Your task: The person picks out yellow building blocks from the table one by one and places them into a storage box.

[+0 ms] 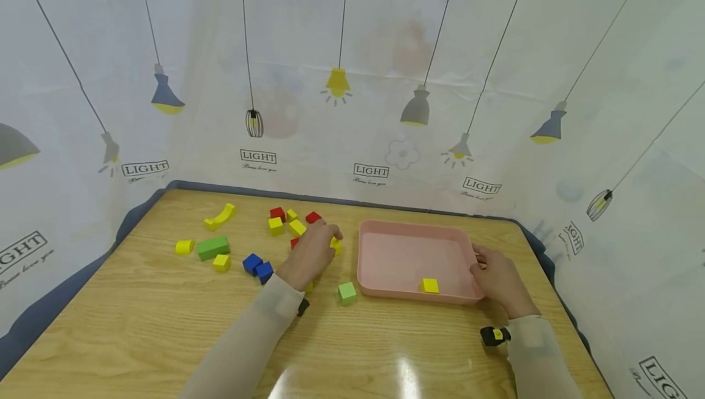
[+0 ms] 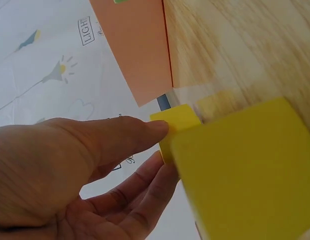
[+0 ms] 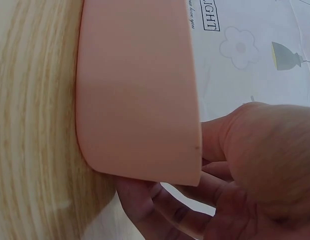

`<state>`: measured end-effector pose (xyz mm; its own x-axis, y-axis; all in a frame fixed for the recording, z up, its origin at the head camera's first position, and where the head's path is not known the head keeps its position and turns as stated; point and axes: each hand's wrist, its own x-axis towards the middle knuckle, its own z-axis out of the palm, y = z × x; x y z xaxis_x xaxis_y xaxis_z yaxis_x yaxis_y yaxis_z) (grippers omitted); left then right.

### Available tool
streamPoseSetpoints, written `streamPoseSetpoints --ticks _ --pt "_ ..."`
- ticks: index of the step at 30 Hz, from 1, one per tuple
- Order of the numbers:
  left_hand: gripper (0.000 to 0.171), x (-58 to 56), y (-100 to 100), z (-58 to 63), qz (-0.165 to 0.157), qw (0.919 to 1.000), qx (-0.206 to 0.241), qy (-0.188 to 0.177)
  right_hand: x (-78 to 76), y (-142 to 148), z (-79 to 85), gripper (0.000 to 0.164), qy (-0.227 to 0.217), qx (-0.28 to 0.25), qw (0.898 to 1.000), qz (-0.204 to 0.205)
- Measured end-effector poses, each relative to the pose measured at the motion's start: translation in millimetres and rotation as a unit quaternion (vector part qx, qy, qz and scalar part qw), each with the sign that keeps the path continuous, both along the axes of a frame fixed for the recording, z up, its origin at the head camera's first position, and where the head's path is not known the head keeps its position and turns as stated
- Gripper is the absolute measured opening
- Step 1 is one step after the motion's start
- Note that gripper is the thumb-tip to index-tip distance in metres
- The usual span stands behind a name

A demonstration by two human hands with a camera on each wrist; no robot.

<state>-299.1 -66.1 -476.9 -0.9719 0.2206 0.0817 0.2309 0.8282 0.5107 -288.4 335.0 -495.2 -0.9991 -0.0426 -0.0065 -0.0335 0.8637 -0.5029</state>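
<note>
My left hand (image 1: pixel 313 252) is among the loose blocks, left of the pink tray (image 1: pixel 413 294). Its thumb and fingers pinch a yellow block (image 2: pixel 181 116), shown in the left wrist view. Another yellow block (image 2: pixel 245 175) looms large close to that camera. The tray's right wall is held by my right hand (image 1: pixel 498 279), with the thumb at the rim and fingers around the outside. A yellow block (image 1: pixel 430 286) lies in the tray near its front wall. Just left of the tray sits a light green block (image 1: pixel 347 294).
Two blue blocks (image 1: pixel 259 266) lie left of my left hand. Farther left are a green block (image 1: pixel 213 248), a yellow cube (image 1: pixel 221 263), a yellow half-round piece (image 1: pixel 184 246) and a yellow arch (image 1: pixel 220 218). Red blocks (image 1: pixel 278 214) and yellow ones lie behind the hand.
</note>
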Motion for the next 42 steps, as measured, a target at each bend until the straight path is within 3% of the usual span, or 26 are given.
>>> streamPoseSetpoints --ticks 16,25,31,42 --pt "0.031 6.0 2.8 9.0 -0.005 0.9993 0.011 0.035 0.6 -1.7 1.0 0.054 -0.007 0.000 1.000 -0.002" --pt "0.030 14.8 10.6 22.8 -0.018 0.9981 0.025 0.054 0.7 -2.3 0.4 0.054 -0.008 0.001 1.000 -0.003" --pt "0.032 23.1 22.1 29.8 -0.030 0.9974 0.034 0.056 1.3 -1.6 0.4 0.054 0.000 0.005 1.000 0.003" --pt "0.031 39.1 56.9 27.2 -0.087 0.9941 0.039 0.052 1.6 -2.7 2.1 0.053 0.000 0.007 1.000 0.000"
